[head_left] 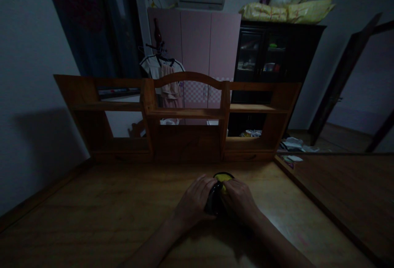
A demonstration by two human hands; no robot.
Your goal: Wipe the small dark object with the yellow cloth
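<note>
My left hand (197, 196) is curled round the left side of a glossy black object (212, 204), low over the wooden desk (107, 206). Its kind is hard to make out in the dim light. My right hand (241, 198) is closed on a yellow, cloth-like piece (224, 177) with a dark curved edge behind it. The yellow piece lies against the black object, and the two hands almost meet there. My fingers hide much of both things.
A wooden shelf unit (184, 114) stands along the desk's back edge. At the right, a raised ledge (308, 190) borders another brown surface (347, 186). Beyond are a pink wardrobe (197, 46), a black cabinet (295, 50) and hanging clothes (169, 79).
</note>
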